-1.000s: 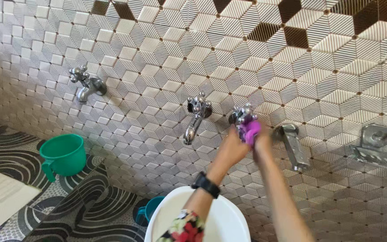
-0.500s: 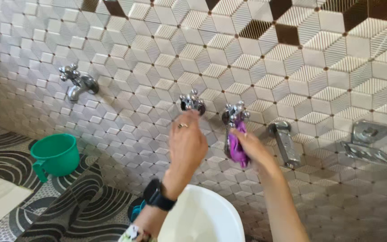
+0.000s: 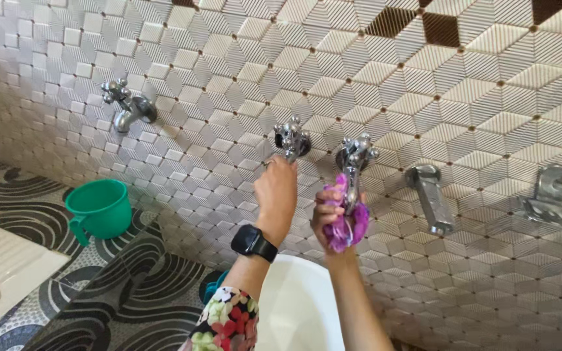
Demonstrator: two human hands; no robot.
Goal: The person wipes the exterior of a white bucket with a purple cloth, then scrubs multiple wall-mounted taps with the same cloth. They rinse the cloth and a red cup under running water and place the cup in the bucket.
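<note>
Two chrome taps stick out of the tiled wall side by side. My left hand [image 3: 276, 195] is closed around the spout of the left one, the middle tap [image 3: 291, 138], below its cross handle. A black watch is on that wrist. My right hand [image 3: 330, 211] holds a purple scrubber [image 3: 345, 227] wrapped around the spout of the right tap [image 3: 356, 156]. Both spouts are mostly hidden by my hands.
A white bucket [image 3: 297, 312] stands under my arms. A green mug [image 3: 100, 208] sits on the patterned ledge at left, below a third tap [image 3: 128, 107]. A chrome spout [image 3: 432, 195] and a metal holder [image 3: 557, 198] hang on the wall at right. A teal mug [image 3: 214, 286] peeks out beside the bucket.
My left hand has moved from the right tap to the middle tap and gripped its spout. My right hand slid the purple scrubber down the right tap's spout.
</note>
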